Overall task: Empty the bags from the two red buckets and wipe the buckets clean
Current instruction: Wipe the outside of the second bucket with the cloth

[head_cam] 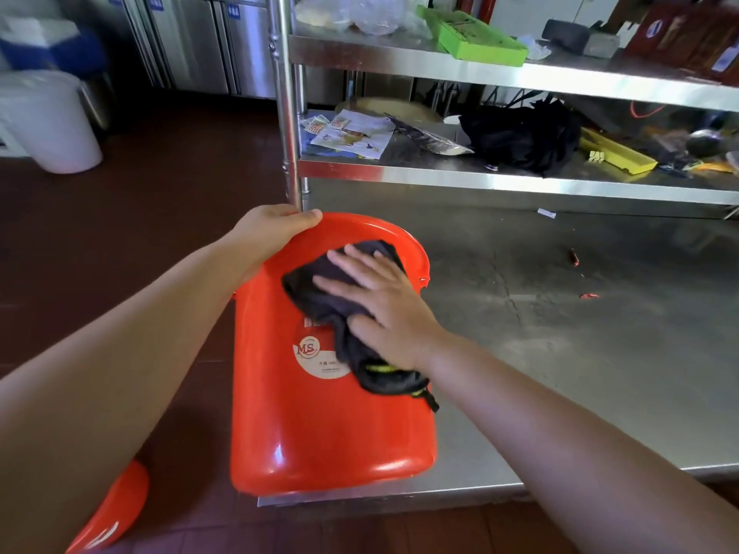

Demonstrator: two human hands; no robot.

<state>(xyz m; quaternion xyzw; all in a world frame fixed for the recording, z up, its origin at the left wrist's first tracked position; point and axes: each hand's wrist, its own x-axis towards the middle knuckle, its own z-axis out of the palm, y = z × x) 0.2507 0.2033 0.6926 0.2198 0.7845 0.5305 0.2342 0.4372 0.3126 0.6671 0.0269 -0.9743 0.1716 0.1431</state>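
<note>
A red bucket lies tipped on its side on the lowest steel shelf, its base toward me and a round white label on its wall. My left hand grips the bucket's far rim. My right hand presses flat, fingers straight, on a dark cloth laid over the bucket's outer wall. A yellow-trimmed end of the cloth hangs below my wrist. Part of a second red bucket shows at the bottom left under my left arm.
The steel rack post stands just behind the bucket. The middle shelf holds papers, a black bag and yellow tools. A green box sits on the top shelf. A white bin stands on the floor at left.
</note>
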